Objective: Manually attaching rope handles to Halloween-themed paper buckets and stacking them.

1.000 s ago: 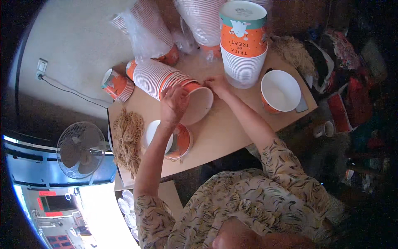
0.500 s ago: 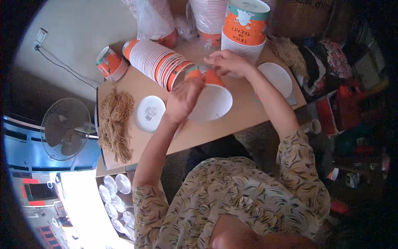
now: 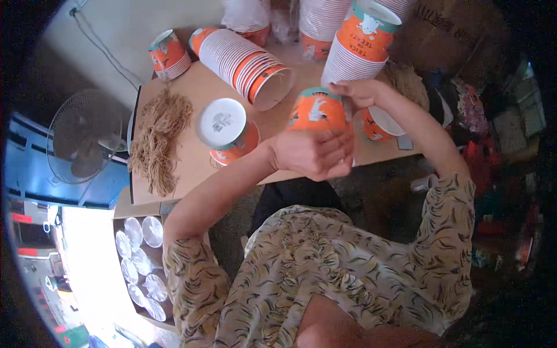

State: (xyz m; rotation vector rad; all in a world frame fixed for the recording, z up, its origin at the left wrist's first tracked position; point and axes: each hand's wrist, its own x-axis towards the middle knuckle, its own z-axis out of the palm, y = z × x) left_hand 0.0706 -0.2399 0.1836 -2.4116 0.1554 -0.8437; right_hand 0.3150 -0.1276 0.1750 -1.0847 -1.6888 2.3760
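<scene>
An orange paper bucket with a green band and a white figure is held above the near part of the table, its green end upward. My left hand is closed around its lower side. At its upper right is my right hand, thumb and fingers bent against the green end; some of its fingers are hidden behind the bucket. To the left, another bucket stands upside down with its white base up. One more bucket sits on the right, partly hidden by my right forearm.
A nested stack of buckets lies on its side; an upright stack stands at the back right. Brown twine lies at the left edge, near a small stack. A fan and a box of clear plastic cups are beyond the table.
The bucket has turned: its open mouth faced me before, and now its printed side shows. My right hand has come onto it from above the table. The view has shifted slightly.
</scene>
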